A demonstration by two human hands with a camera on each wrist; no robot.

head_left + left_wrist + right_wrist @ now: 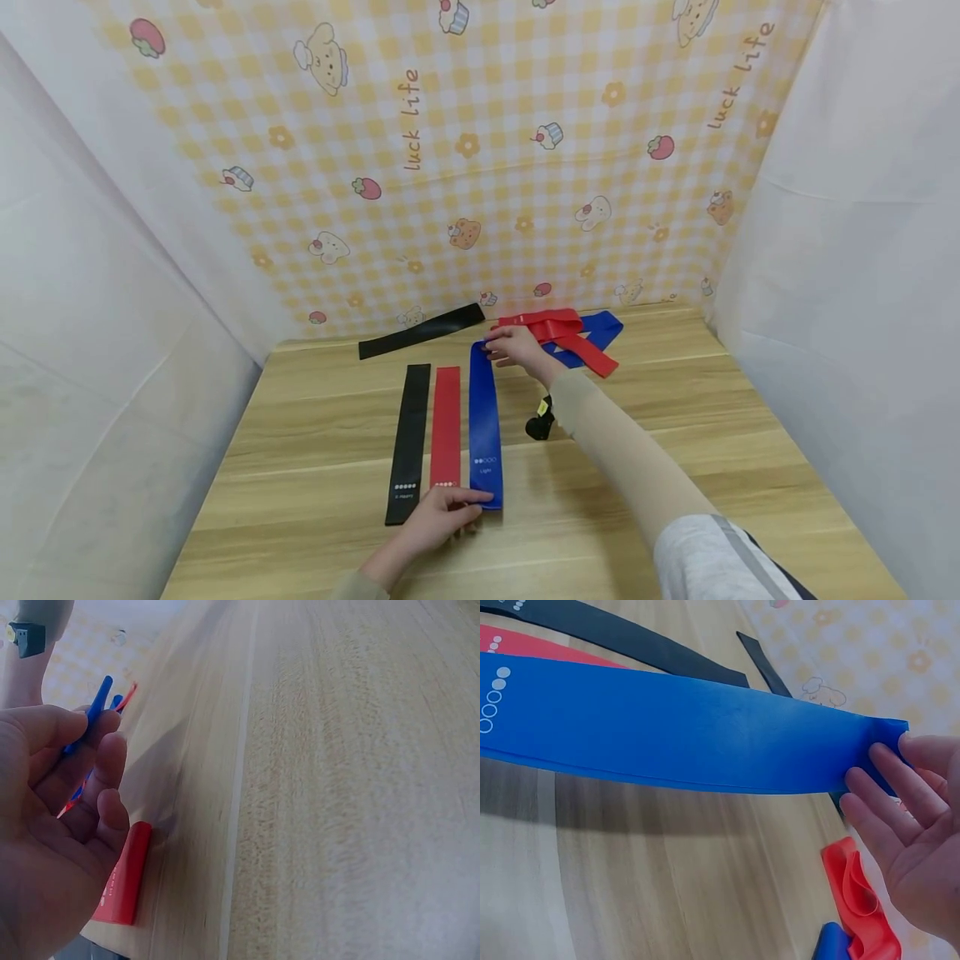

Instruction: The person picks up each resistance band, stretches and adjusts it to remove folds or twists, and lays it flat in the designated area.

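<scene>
A blue resistance band (484, 417) marked "Light" is stretched flat between both hands. My left hand (442, 518) pinches its near end between thumb and fingers. At the far end, my right hand (519, 346) pinches the band's edge, as the right wrist view shows, with the other fingers against its underside. In that view a shadow falls on the table below the blue band (705, 735). Left of it lie a red band (447, 425) and a black band (408, 442), side by side and lengthwise; the left hand overlaps the red one's near end.
Another black band (420, 331) lies slantwise near the patterned back cloth (465, 192). At the back right, a loosely folded red band (592, 357) lies over a blue one (606, 327). A small black item with a yellow label (542, 421) sits beside the right forearm.
</scene>
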